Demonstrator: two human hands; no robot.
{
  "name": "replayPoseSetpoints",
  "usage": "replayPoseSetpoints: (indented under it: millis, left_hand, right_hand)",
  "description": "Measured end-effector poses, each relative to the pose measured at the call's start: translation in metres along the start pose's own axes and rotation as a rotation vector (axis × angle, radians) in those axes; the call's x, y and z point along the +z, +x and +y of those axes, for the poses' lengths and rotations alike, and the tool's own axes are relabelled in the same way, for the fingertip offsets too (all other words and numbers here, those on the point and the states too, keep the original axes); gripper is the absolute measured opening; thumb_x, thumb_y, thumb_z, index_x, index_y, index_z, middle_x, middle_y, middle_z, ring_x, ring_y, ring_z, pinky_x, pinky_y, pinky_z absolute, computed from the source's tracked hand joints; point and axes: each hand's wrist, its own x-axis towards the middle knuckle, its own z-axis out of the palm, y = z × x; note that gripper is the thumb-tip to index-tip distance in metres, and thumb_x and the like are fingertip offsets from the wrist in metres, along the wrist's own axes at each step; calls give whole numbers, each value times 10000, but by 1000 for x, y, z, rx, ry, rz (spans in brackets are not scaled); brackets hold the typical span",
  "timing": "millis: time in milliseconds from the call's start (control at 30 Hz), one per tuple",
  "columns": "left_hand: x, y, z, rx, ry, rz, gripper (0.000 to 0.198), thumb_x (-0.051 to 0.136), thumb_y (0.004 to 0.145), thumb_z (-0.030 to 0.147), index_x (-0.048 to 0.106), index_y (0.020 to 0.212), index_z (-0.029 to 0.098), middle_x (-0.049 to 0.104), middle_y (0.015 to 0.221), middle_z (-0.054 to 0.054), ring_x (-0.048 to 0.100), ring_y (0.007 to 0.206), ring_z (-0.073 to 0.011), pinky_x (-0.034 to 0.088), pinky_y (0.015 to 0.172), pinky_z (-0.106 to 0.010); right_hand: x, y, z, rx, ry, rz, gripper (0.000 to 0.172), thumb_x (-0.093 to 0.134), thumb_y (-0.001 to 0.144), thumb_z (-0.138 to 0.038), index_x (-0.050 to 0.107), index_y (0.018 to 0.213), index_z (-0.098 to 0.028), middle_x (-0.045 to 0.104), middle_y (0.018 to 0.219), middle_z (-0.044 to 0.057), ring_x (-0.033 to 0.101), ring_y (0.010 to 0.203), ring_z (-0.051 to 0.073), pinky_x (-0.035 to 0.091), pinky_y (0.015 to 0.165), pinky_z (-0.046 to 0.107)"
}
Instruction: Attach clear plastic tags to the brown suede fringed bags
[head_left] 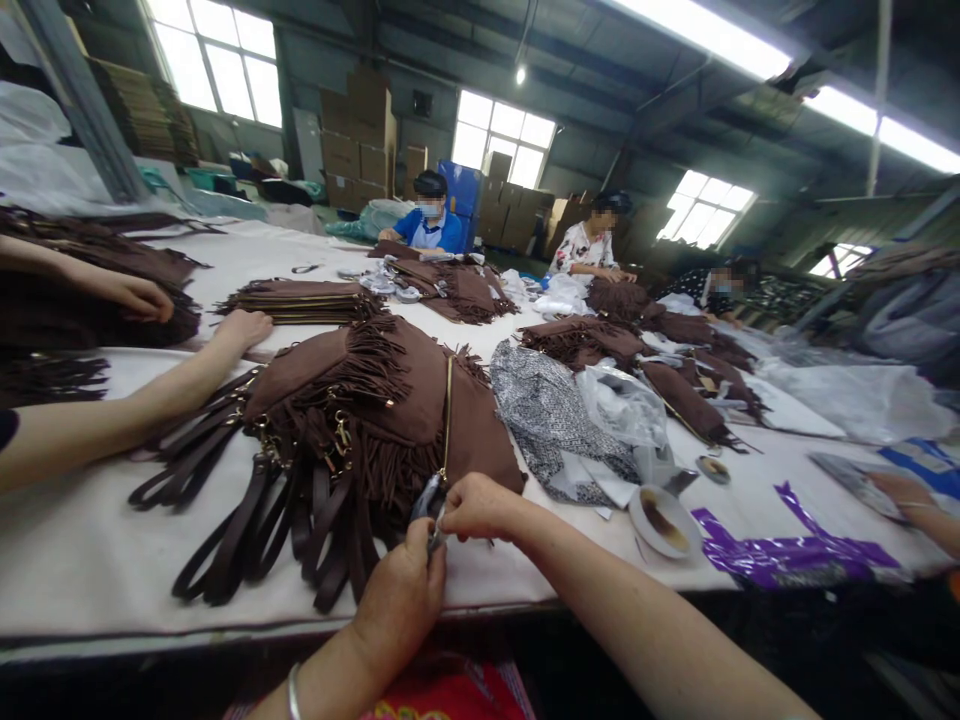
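Observation:
My left hand [397,595], with a light bangle on the wrist, is closed, thumb and fingers pinched at the front edge of a brown fringed bag pile. My right hand [480,508] pinches at the same spot from the right. Between them shows a small dark, shiny strip [426,497] with a pale bit on it, at the lower end of a gold zipper [448,415]. Its exact kind is partly hidden by my fingers. The zipper runs along a brown bag [484,420]. Left of my hands, several dark wrist straps [240,525] hang from the stacked bags.
A co-worker's arms [135,400] reach in from the left. A stack of zipped pouches [300,300] lies behind. To the right are a grey knit cloth [551,410], a white bowl [664,522] and purple plastic [787,545]. Several people work across the white-covered table [97,560].

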Motion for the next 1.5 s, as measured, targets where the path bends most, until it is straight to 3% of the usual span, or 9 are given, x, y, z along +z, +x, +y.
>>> replayPoseSetpoints:
  millis: [200,333,533,767,933,1100,1300,1367,1500]
  left_hand:
    - [-7,3,3,-20,-93,-24,199,379,907,260,565,942,198,688,782,-95,675,750,-232,446,657,-293]
    - [-14,7,10,-99,-221,-47,239,402,896,324,595,831,199,654,673,-48,631,664,-203,414,624,-280]
    - [-9,12,12,-343,-484,-127,287,481,825,422,599,723,181,636,596,-14,484,434,-129,330,455,-234]
    - [-3,9,12,-507,-840,-188,319,556,740,477,560,721,159,596,575,-1,359,377,-71,229,384,-192]
    - [-13,6,19,-535,-1050,-228,327,652,688,460,569,701,144,558,569,22,318,387,-40,253,396,-181]
    - [-20,7,17,-616,-1241,-297,307,719,657,395,593,748,130,555,585,21,365,417,-41,310,411,-170]
    - [-23,8,16,-828,-1253,-323,213,664,687,312,593,776,133,576,602,2,406,404,-47,297,385,-157]
    - [-21,6,17,-818,-1229,-319,229,641,705,351,587,780,142,565,588,11,385,387,-47,277,372,-158]
    - [-15,3,21,-635,-1084,-278,328,600,724,480,564,711,154,556,555,11,356,365,-57,255,357,-180]
  right_hand:
    - [2,0,6,13,90,31,113,604,641,-232,698,628,-170,596,500,-23,423,367,72,291,337,173]
    - [8,-8,19,-85,137,119,157,565,676,-189,717,641,-173,593,497,-29,461,412,80,321,392,178]
    - [38,-24,34,-77,291,333,212,532,680,-98,678,816,-171,686,637,-10,633,614,118,407,534,176]
    - [64,-27,40,-18,476,459,167,537,676,-93,544,814,-186,639,579,-41,587,538,113,386,503,182]
    - [69,-24,39,-3,609,445,157,546,657,-97,527,787,-183,557,532,-68,520,492,99,359,465,177]
    - [71,-20,36,-15,682,423,164,535,658,-101,539,802,-181,578,548,-60,534,500,99,365,468,174]
    - [75,-17,33,-31,790,426,164,538,631,-103,538,774,-182,577,545,-64,525,471,95,370,445,175]
    - [76,-15,31,-15,830,410,163,536,625,-109,534,771,-182,577,538,-64,533,460,97,372,434,173]
    - [77,-11,28,53,910,324,180,542,632,-151,535,810,-176,588,528,-62,524,391,104,369,400,186]
